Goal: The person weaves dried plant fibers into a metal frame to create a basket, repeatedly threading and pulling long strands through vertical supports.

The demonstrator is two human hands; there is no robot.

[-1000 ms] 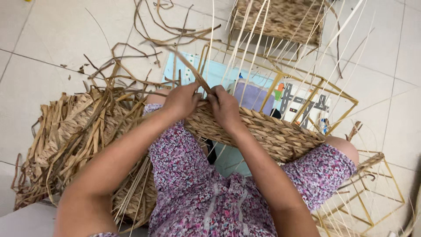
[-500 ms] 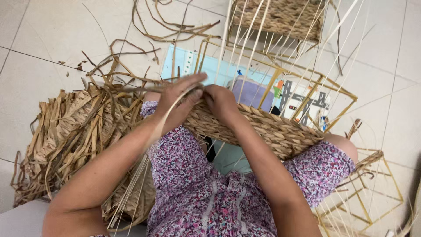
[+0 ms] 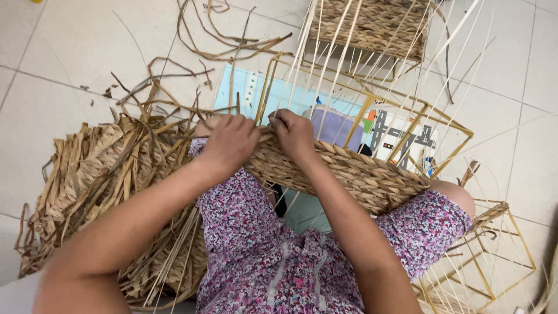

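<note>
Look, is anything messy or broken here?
Nothing looks broken. Loose dried strands lie scattered on the tiled floor beyond the heap of fibre. Both hands, left hand and right hand, press on the woven band across the lap.

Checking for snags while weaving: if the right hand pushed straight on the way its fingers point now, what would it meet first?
The right hand points up-left along the woven basket edge. It would probably meet the left hand first, just beside it; depth between them is unclear, and pale upright strands rise close by.

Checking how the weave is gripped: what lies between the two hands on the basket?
In the head view, only a short stretch of braided basket rim separates the left hand from the right hand.
</note>
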